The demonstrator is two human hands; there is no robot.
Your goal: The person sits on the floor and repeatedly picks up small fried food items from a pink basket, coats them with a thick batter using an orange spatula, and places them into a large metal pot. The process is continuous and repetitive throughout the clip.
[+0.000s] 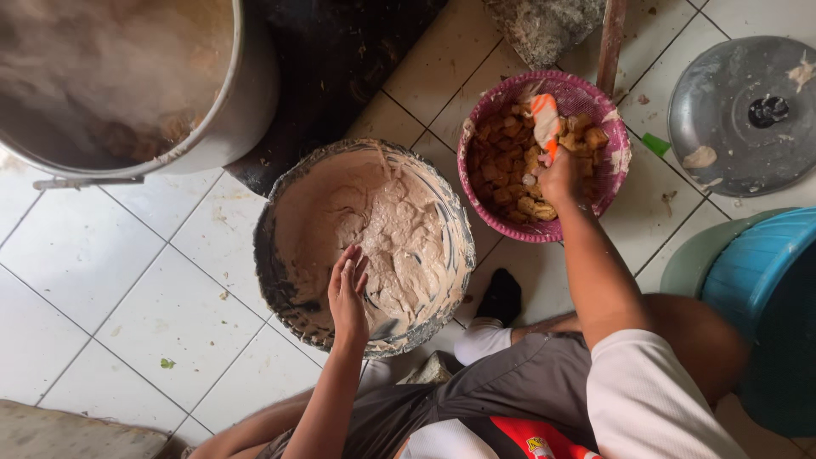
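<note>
A wide metal bowl (276, 280) of pale beige batter sits on the tiled floor in front of me. My left hand (348, 285) hovers flat over the batter near the bowl's front rim, fingers together, holding nothing. To the right stands a pink plastic basket (476, 127) filled with brown fried cubes. My right hand (561, 174) reaches into the basket and grips an orange-and-white scoop (544, 119) that lies on the cubes.
A large steaming metal pot (246, 93) stands at the top left on a dark burner. A grey pot lid (731, 119) lies at the top right. A blue tub (765, 289) sits at the right. A wooden handle (610, 38) and my knees border the space.
</note>
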